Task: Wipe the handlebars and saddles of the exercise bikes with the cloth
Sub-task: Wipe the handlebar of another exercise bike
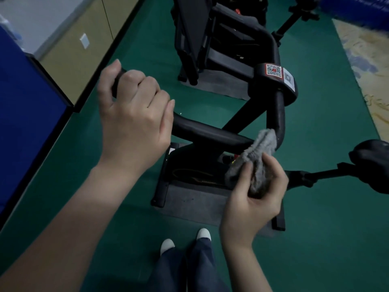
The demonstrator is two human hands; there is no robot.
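**Cloth at the handlebar bend**

The left hand (pixel 134 114) curls its fingers round the far left end of the black handlebar (pixel 210 131). The right hand (pixel 252 199) pinches a bunched grey cloth (pixel 259 148) between thumb and fingers, and the cloth's upper end lies against the bar's right bend. Above that bend the clamp carries QR stickers (pixel 273 70). The saddle (pixel 370 157) sits to the right. The bike stands on a grey mat (pixel 193 205) on the green floor (pixel 326 228), with a second bike (pixel 210 39) beyond.

You're on green floor (pixel 315 207), dim light; beige wall panels (pixel 84 51) top L, blue panel (pixel 27 114) far L, patterned rug (pixel 366 66) top R.
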